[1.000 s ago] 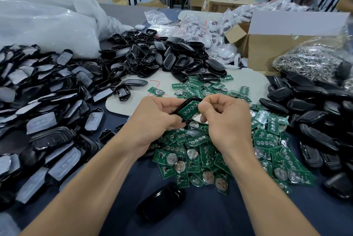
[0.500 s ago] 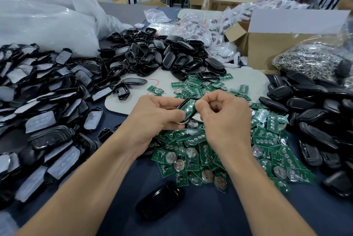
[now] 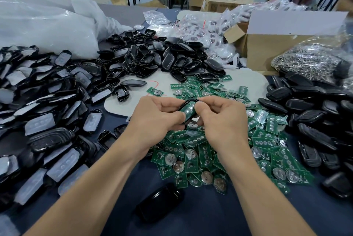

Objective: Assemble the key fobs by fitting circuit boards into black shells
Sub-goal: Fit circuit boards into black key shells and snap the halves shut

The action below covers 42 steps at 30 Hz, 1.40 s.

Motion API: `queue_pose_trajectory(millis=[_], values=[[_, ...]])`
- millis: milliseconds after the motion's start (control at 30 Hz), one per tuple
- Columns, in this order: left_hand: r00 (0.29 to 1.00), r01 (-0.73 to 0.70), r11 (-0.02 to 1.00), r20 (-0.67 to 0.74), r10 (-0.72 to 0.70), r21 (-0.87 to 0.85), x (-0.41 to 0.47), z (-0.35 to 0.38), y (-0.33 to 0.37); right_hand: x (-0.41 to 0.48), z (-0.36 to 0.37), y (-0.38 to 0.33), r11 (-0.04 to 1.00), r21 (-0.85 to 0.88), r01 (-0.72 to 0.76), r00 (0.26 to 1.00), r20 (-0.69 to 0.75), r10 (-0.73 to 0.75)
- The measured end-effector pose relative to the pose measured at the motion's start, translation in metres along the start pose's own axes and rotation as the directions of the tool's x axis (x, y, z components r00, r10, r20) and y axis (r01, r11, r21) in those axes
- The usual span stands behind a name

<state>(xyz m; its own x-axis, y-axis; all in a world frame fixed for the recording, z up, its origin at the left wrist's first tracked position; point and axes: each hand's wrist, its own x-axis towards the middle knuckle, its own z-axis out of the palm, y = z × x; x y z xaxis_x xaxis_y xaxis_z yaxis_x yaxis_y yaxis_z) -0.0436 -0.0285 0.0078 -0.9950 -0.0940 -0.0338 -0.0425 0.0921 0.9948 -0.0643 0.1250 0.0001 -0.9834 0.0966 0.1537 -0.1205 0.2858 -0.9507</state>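
Both hands meet above a heap of green circuit boards on the dark blue table. My left hand grips a black shell by its left side. A green circuit board lies in that shell, and my right hand pinches the shell's right edge with its thumb on the board. The shell is tilted, upper end pointing away from me. Fingers hide most of the shell's outline.
Black shells are heaped at the back, at the right and, with grey pads, at the left. One black fob lies near me. A cardboard box, bagged metal rings and white bags stand behind.
The shell with its board has tipped more upright between my hands and both hands have drawn slightly closer. The piles have not moved.
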Motion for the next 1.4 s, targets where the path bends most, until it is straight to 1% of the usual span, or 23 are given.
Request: queue_pose_trajectory(millis=[67, 100, 133, 200, 267, 333, 500, 567, 600, 667, 733, 767, 867, 933, 967, 1000, 1033, 1067, 1100, 1167, 1200, 1267, 1400], values=[[0.998, -0.023, 1.000, -0.060, 0.024, 0.016, 0.000, 0.003, 0.000, -0.002, 0.001, 0.001, 1.000, 0.019, 0.003, 0.999, -0.054, -0.002], [0.992, -0.039, 0.998, -0.121, 0.045, 0.049, 0.000, 0.004, -0.001, -0.005, 0.003, 0.000, 0.999, 0.036, 0.006, 0.997, -0.078, -0.003], [0.977, -0.062, 0.991, -0.194, 0.084, 0.118, 0.000, 0.005, -0.001, -0.007, 0.005, -0.001, 0.997, 0.076, -0.003, 0.997, -0.079, 0.009], [0.933, -0.122, 0.942, -0.286, 0.217, 0.314, -0.003, 0.007, -0.001, -0.012, 0.013, -0.003, 0.978, 0.196, -0.077, 0.997, 0.011, 0.076], [0.898, -0.204, 0.853, -0.255, 0.358, 0.480, -0.009, 0.012, 0.002, -0.015, 0.021, -0.004, 0.958, 0.249, -0.140, 0.988, 0.099, 0.118], [0.887, -0.251, 0.795, -0.197, 0.417, 0.552, -0.014, 0.017, 0.004, -0.016, 0.025, -0.003, 0.953, 0.255, -0.161, 0.984, 0.111, 0.137], [0.892, -0.266, 0.807, -0.185, 0.414, 0.527, -0.016, 0.021, 0.002, -0.017, 0.025, -0.004, 0.943, 0.283, -0.175, 0.984, 0.084, 0.157], [0.898, -0.262, 0.842, -0.202, 0.392, 0.471, -0.016, 0.021, 0.006, -0.017, 0.024, -0.004, 0.934, 0.313, -0.171, 0.985, 0.067, 0.158], [0.904, -0.251, 0.882, -0.228, 0.361, 0.400, -0.014, 0.020, 0.006, -0.016, 0.023, -0.003, 0.924, 0.342, -0.170, 0.985, 0.057, 0.160], [0.938, -0.196, 0.970, -0.262, 0.228, 0.142, -0.008, 0.014, 0.005, -0.014, 0.018, -0.002, 0.900, 0.391, -0.192, 0.981, 0.052, 0.187], [0.978, -0.093, 0.991, -0.193, 0.073, -0.092, -0.006, 0.010, 0.005, -0.011, 0.012, -0.002, 0.894, 0.397, -0.209, 0.978, 0.068, 0.198], [0.989, -0.056, 0.989, -0.146, 0.036, -0.136, -0.005, 0.009, 0.005, -0.010, 0.010, -0.002, 0.908, 0.376, -0.185, 0.983, 0.073, 0.170], [0.996, -0.037, 0.993, -0.086, 0.027, -0.108, -0.004, 0.006, 0.005, -0.008, 0.008, -0.002, 0.958, 0.278, -0.076, 0.997, 0.048, 0.065], [0.995, -0.079, 0.995, -0.056, 0.082, 0.054, -0.004, 0.004, 0.005, -0.008, 0.007, -0.001, 0.977, 0.213, -0.033, 0.999, 0.047, 0.024], [0.993, -0.095, 0.982, -0.049, 0.104, 0.163, -0.003, 0.002, 0.005, -0.008, 0.008, -0.001, 0.982, 0.184, -0.030, 0.998, 0.067, 0.018], [0.992, -0.091, 0.970, -0.062, 0.107, 0.225, -0.003, 0.000, 0.005, -0.008, 0.008, -0.001, 0.986, 0.164, -0.038, 0.996, 0.089, 0.024], [0.990, -0.073, 0.970, -0.101, 0.098, 0.232, -0.001, -0.003, 0.006, -0.009, 0.009, 0.000, 0.989, 0.143, -0.043, 0.994, 0.103, 0.029], [0.984, -0.046, 0.980, -0.159, 0.077, 0.192, 0.000, -0.006, 0.008, -0.009, 0.010, -0.001, 0.993, 0.115, -0.037, 0.994, 0.105, 0.025], [0.972, -0.014, 0.994, -0.230, 0.038, 0.107, 0.002, -0.012, 0.009, -0.010, 0.011, -0.002, 0.997, 0.075, -0.014, 0.995, 0.104, 0.006], [0.924, 0.024, 0.988, -0.373, -0.080, -0.153, 0.007, -0.029, 0.014, -0.014, 0.014, -0.006, 0.999, -0.014, 0.052, 0.990, 0.129, -0.050], [0.898, 0.011, 0.963, -0.421, -0.128, -0.268, 0.009, -0.039, 0.015, -0.017, 0.016, -0.008, 0.995, -0.053, 0.082, 0.985, 0.158, -0.073], [0.850, -0.036, 0.906, -0.490, -0.194, -0.421, 0.012, -0.059, 0.017, -0.023, 0.023, -0.011, 0.984, -0.134, 0.118, 0.966, 0.243, -0.083], [0.788, -0.157, 0.818, -0.569, -0.234, -0.553, 0.014, -0.080, 0.019, -0.028, 0.050, -0.024, 0.918, -0.297, 0.263, 0.912, 0.388, -0.135]])
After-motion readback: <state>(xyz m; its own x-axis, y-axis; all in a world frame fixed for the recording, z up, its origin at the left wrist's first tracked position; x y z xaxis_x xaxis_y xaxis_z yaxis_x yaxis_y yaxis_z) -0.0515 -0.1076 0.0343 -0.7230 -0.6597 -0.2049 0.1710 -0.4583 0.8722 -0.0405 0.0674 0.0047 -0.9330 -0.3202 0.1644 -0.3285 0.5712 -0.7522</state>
